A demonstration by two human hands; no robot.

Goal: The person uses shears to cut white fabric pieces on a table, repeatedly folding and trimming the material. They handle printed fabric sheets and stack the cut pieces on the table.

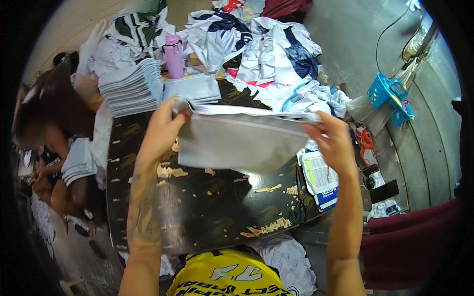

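Observation:
A folded pale grey-white piece of cloth (242, 140) hangs stretched between my two hands above the dark table (207, 217). My left hand (165, 126) pinches its upper left corner. At the upper right corner, my right hand (332, 135) grips the cloth between thumb and fingers. The cloth's top edge is pulled nearly straight, and its lower part droops. Just beyond it lies a flat folded pale cloth (195, 89). To the left of that rises a neat stack of folded pale cloths (129, 89).
A pink bottle (173, 56) stands behind the folded cloths. Heaps of white and navy garments (281, 49) cover the far side. A record book (318, 180) lies at right. A blue plastic basket (390, 98) hangs on the wall. Another person (64, 118) sits at left.

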